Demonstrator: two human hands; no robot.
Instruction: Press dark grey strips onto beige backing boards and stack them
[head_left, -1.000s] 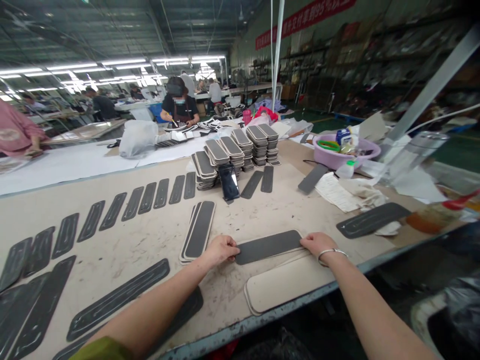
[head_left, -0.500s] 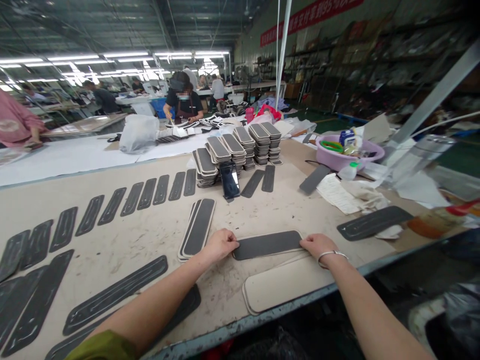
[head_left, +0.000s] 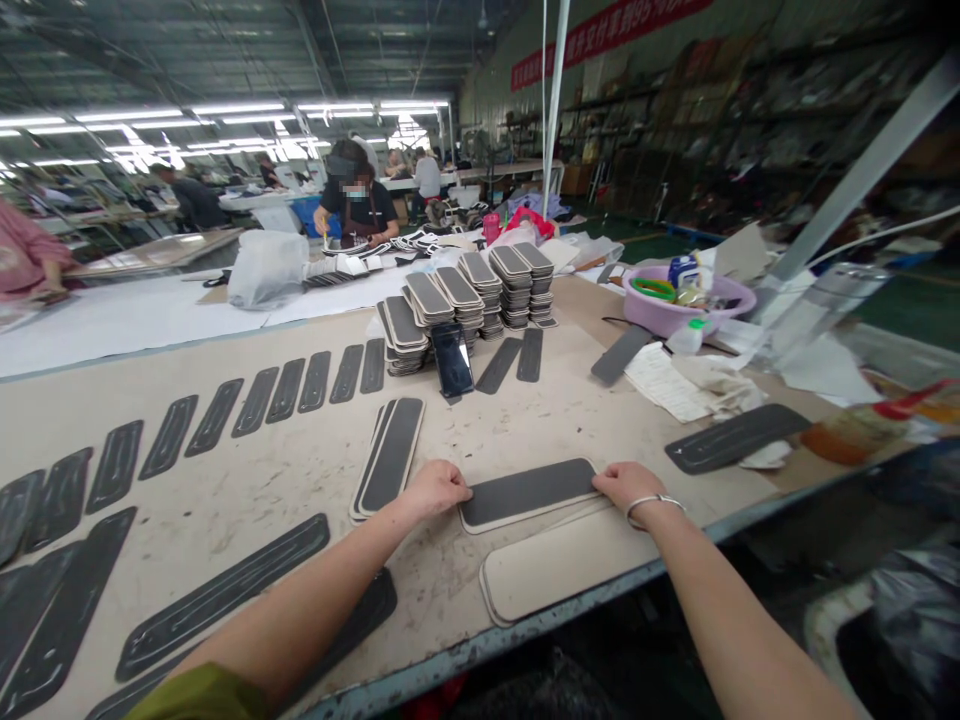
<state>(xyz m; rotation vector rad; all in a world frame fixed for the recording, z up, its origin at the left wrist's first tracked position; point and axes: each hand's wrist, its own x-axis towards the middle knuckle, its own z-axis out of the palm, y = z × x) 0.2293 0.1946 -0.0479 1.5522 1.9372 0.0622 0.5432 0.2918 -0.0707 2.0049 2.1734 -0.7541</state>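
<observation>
A long dark grey panel (head_left: 529,492) with rounded corners lies over a beige piece whose pale edge shows around it. My left hand (head_left: 441,487) pinches its left end between thumb and fingers. At the opposite end, my right hand (head_left: 626,485), with a bracelet at the wrist, pinches the corner. Just below, nearer the table edge, are overlapping beige panels (head_left: 559,568). Beyond my left hand rests a small fanned pile of grey panels with beige borders (head_left: 394,455). Under and beside my left forearm lie dark strips with glossy wet-looking streaks (head_left: 225,595).
Shiny-streaked dark strips (head_left: 169,437) run in a row along the left. Tall stacks of bordered panels (head_left: 457,290) stand behind, a phone (head_left: 452,360) leaning on them. At right are a purple basin (head_left: 686,310), papers (head_left: 667,385) and a bottle of amber liquid (head_left: 847,435). A co-worker (head_left: 360,205) works across the table.
The view has shifted slightly, so the scene sits a little further left. My hands remain at the two ends of the grey panel, and more of the beige edge shows below it.
</observation>
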